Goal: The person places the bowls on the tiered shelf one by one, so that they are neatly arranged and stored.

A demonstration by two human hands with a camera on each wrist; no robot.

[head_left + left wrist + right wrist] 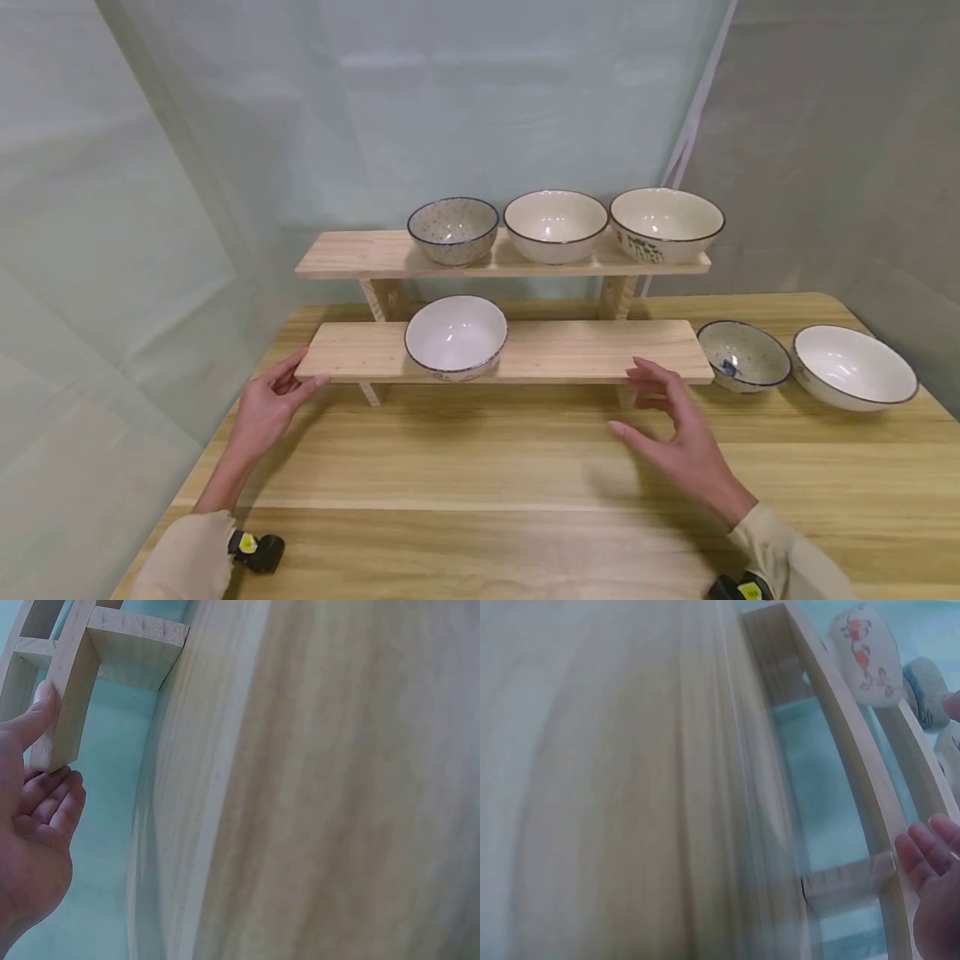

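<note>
A two-tier wooden shelf (577,354) stands on the table. My left hand (268,408) grips the left end of its lower board, and in the left wrist view the thumb (41,705) lies on the board's front edge with the fingers curled at its end. My right hand (678,437) is by the front edge near the right leg, fingers spread from the thumb, holding nothing. A white bowl with a patterned rim (456,335) sits on the lower board. On the upper board stand a speckled grey bowl (453,231), a cream bowl (555,227) and a cream bowl with green markings (666,225).
Right of the shelf, a grey bowl with a blue motif (744,357) and a wide white bowl (855,368) stand on the wooden table (480,475). Pale cloth (480,100) hangs behind and at the sides.
</note>
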